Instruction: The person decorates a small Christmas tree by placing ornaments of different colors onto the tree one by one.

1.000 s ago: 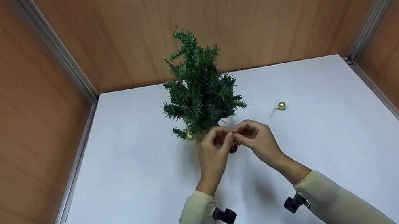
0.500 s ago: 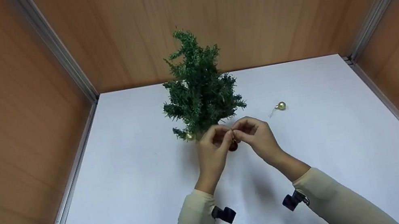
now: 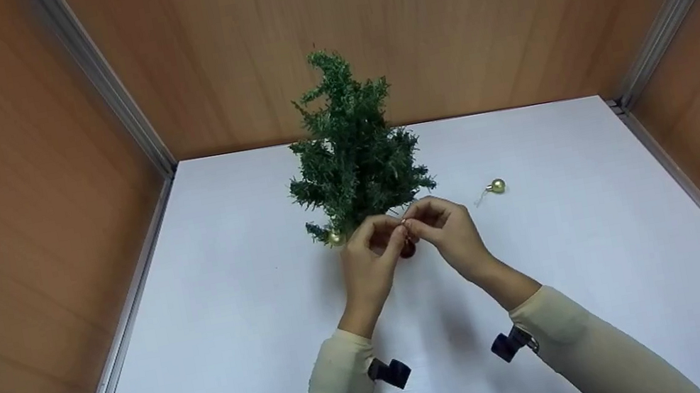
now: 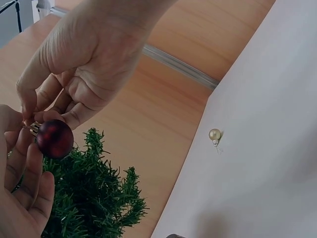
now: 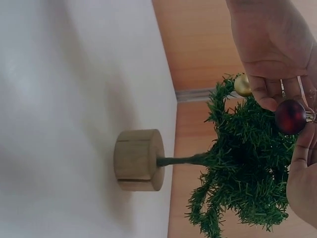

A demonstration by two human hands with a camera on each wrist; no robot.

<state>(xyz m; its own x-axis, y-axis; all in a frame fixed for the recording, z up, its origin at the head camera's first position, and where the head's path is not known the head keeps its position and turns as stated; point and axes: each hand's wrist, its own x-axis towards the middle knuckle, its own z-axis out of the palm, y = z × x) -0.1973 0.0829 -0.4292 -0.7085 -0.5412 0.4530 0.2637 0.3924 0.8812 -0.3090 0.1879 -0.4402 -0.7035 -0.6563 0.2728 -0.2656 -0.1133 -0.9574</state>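
Observation:
In front of a small artificial Christmas tree (image 3: 358, 159), both hands meet over a dark red bauble (image 3: 407, 249). The left hand (image 3: 366, 269) pinches at the top of the bauble with thumb and fingers. Facing it, the right hand (image 3: 457, 239) pinches there too, fingertips close together. In the left wrist view the bauble (image 4: 55, 139) shows its gold cap beside the fingertips; its fine hanging loop is mostly hidden. A gold bauble (image 3: 334, 237) hangs on the tree's lower left branch, as the right wrist view (image 5: 242, 85) also shows.
Another gold bauble (image 3: 498, 186) with a thin thread lies on the white table (image 3: 588, 241), right of the tree. The tree stands on a round wooden base (image 5: 138, 159). Wood-grain panels (image 3: 419, 18) with metal edge rails enclose the table's back and sides.
Both hands have risen slightly in the head view, toward the tree, carrying the red bauble. The fingertips have shifted a little at its top. The tree and loose gold bauble stay put.

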